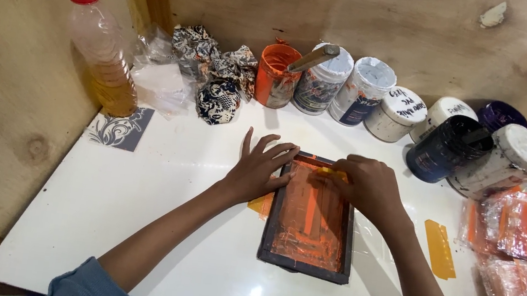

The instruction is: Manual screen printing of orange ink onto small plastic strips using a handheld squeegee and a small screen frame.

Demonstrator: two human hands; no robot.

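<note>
Your white table (pixel 150 221) carries a dark-framed printing screen (pixel 311 218) smeared with orange ink, lying flat in front of you, near a row of paint jars (pixel 379 106) along the wooden wall. Your left hand (pixel 259 168) presses spread, open fingers on the frame's left edge. Your right hand (pixel 371 187) grips a small yellow scraper (pixel 330 173) at the screen's top.

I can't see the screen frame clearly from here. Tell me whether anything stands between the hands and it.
Nothing visible does. The left hand rests flat on the left edge of the screen frame, and the right hand presses a small yellow scraper onto its orange-inked mesh near the top.
</note>
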